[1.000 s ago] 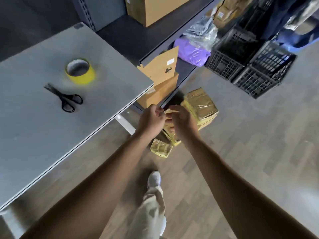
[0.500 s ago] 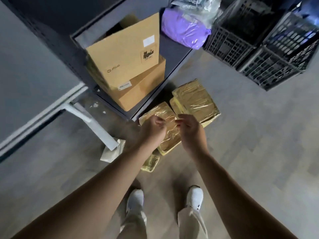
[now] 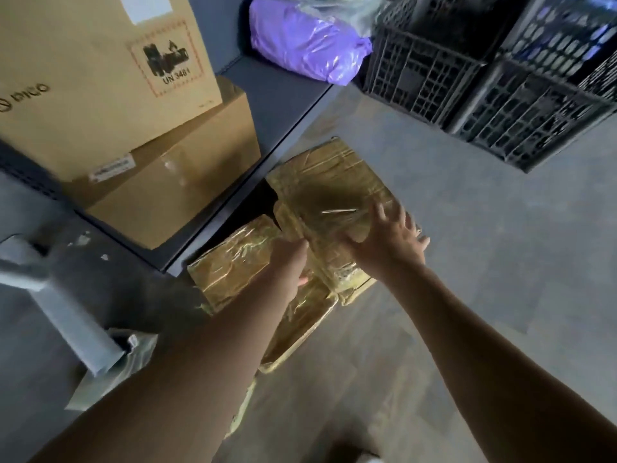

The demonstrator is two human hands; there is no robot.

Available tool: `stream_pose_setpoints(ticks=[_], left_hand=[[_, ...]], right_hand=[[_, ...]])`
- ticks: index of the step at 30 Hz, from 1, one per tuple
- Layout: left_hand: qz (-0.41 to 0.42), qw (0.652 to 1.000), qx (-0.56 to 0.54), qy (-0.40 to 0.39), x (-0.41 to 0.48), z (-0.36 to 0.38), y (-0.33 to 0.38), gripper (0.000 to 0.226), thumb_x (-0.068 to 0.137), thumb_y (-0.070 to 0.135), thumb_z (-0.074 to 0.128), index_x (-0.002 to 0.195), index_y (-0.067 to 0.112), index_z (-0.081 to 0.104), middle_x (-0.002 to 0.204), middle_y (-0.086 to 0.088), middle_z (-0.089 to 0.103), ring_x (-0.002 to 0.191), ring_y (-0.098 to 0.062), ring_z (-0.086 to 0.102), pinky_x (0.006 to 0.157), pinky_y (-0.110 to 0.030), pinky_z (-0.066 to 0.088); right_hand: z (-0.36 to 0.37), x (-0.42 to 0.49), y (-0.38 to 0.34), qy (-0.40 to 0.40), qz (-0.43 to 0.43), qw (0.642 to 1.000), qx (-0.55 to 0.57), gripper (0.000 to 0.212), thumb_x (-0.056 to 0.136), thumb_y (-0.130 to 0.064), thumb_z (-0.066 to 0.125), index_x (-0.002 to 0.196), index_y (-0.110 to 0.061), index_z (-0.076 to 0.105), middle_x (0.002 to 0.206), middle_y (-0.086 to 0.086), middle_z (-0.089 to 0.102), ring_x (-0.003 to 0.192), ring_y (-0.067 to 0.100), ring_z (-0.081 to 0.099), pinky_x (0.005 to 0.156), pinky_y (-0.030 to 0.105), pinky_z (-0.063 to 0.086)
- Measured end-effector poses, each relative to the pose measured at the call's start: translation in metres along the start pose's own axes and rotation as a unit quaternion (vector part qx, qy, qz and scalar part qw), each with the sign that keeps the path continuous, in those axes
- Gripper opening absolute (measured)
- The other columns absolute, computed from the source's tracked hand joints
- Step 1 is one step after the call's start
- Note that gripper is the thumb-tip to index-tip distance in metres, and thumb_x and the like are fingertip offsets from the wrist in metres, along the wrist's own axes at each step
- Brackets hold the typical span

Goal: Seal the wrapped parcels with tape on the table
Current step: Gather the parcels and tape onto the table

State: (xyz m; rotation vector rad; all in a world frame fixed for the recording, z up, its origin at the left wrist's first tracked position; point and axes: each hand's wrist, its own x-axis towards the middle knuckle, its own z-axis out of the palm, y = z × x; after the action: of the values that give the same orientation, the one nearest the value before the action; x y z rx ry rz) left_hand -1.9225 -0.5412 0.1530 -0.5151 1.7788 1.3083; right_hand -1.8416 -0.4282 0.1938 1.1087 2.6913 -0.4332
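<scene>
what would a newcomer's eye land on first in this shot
The shiny gold-wrapped parcels piled on the floor at centre draw the eye, with the right hand spread open over the top one and the left hand at its left edge. Brown cardboard boxes sit on a low shelf at upper left, black crates at upper right.

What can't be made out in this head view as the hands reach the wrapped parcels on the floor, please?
- Left hand: its fingers are blurred and tucked beside the top parcel, so its grip is unclear.
- Lower parcels: the left forearm covers part of them, so their count is unclear.
- Cardboard box: its print is cut off by the left edge.
- Tape: outside the frame.
</scene>
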Motion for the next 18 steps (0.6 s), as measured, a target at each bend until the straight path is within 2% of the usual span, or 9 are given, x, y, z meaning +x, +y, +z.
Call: stream_pose_setpoints(ticks=[2,4,6,7,10,12,15,16,18], left_hand=[[-0.005,0.999,-0.029,-0.040,0.016,0.007,-0.010,0.046,0.095,0.028,0.057,0.137,0.017,0.044,0.124,-0.004,0.052,0.113,-0.024,0.052,0.076,-0.040,0.052],[-0.006,0.994,-0.075,-0.073,0.017,0.015,-0.016,0.032,0.095,0.027,0.056,0.125,0.014,0.052,0.117,-0.006,0.060,0.109,-0.023,0.056,0.090,-0.045,0.045],[-0.021,0.990,-0.111,-0.079,0.007,0.018,-0.018,0.022,0.096,0.027,0.055,0.113,0.014,0.058,0.112,-0.010,0.063,0.105,-0.023,0.059,0.087,-0.042,0.044],[-0.026,0.989,-0.118,-0.083,0.001,0.017,-0.019,0.023,0.096,0.031,0.056,0.112,0.014,0.059,0.112,-0.010,0.064,0.103,-0.022,0.060,0.084,-0.040,0.044],[-0.024,0.989,-0.120,-0.080,-0.024,0.011,-0.012,0.036,0.093,0.044,0.059,0.118,0.019,0.058,0.113,-0.006,0.064,0.101,-0.018,0.060,0.069,-0.032,0.047],[-0.023,0.990,-0.125,-0.053,-0.046,0.008,-0.002,0.034,0.092,0.042,0.061,0.118,0.021,0.058,0.110,-0.003,0.066,0.096,-0.014,0.061,0.068,-0.028,0.047],[-0.033,0.990,-0.129,-0.046,-0.081,0.003,0.017,0.031,0.089,0.038,0.064,0.114,0.019,0.061,0.107,0.002,0.064,0.100,-0.013,0.058,0.082,-0.029,0.044],[-0.029,0.992,-0.114,-0.042,-0.091,-0.002,0.022,0.029,0.090,0.037,0.064,0.112,0.019,0.061,0.103,0.003,0.062,0.096,-0.013,0.056,0.083,-0.030,0.043],[0.017,0.998,-0.063,0.002,-0.105,-0.017,0.024,0.030,0.089,0.038,0.066,0.109,0.017,0.057,0.103,0.000,0.059,0.088,-0.014,0.056,0.082,-0.031,0.048]], right_hand=[[0.015,0.002,0.008,-0.026,-0.005,1.000,0.004,0.088,0.075,-0.076,0.052,0.147,-0.034,0.024,0.158,0.006,0.009,0.145,0.035,0.002,0.109,0.067,0.022],[0.025,-0.002,0.013,-0.020,-0.023,0.999,0.018,0.089,0.075,-0.076,0.050,0.147,-0.031,0.024,0.158,0.007,0.004,0.145,0.035,-0.007,0.109,0.064,0.026],[0.025,-0.008,0.013,-0.017,-0.031,0.998,0.048,0.092,0.075,-0.079,0.042,0.148,-0.027,0.025,0.157,0.008,0.006,0.145,0.034,-0.008,0.110,0.061,0.027],[0.021,-0.011,0.013,-0.023,-0.029,0.997,0.063,0.095,0.073,-0.082,0.038,0.148,-0.025,0.024,0.156,0.008,0.009,0.145,0.033,-0.006,0.112,0.059,0.026],[0.000,-0.022,0.007,-0.055,-0.027,0.994,0.093,0.112,0.057,-0.091,0.035,0.147,-0.024,0.024,0.153,0.007,0.017,0.143,0.032,0.002,0.111,0.057,0.027],[-0.016,-0.031,-0.005,-0.064,-0.022,0.996,0.063,0.118,0.052,-0.092,0.039,0.146,-0.023,0.024,0.151,0.007,0.021,0.141,0.033,0.010,0.108,0.058,0.032],[-0.042,-0.042,-0.026,-0.052,0.031,0.997,0.054,0.093,0.072,-0.077,0.051,0.140,-0.018,0.033,0.143,0.012,0.035,0.134,0.035,0.025,0.100,0.060,0.038],[-0.051,-0.044,-0.031,-0.052,0.041,0.996,0.066,0.082,0.078,-0.072,0.051,0.136,-0.016,0.038,0.138,0.013,0.041,0.131,0.036,0.030,0.098,0.059,0.039],[-0.069,-0.053,-0.035,-0.053,0.053,0.990,0.121,0.062,0.084,-0.062,0.051,0.122,-0.014,0.050,0.119,0.013,0.055,0.119,0.036,0.045,0.090,0.048,0.046]])
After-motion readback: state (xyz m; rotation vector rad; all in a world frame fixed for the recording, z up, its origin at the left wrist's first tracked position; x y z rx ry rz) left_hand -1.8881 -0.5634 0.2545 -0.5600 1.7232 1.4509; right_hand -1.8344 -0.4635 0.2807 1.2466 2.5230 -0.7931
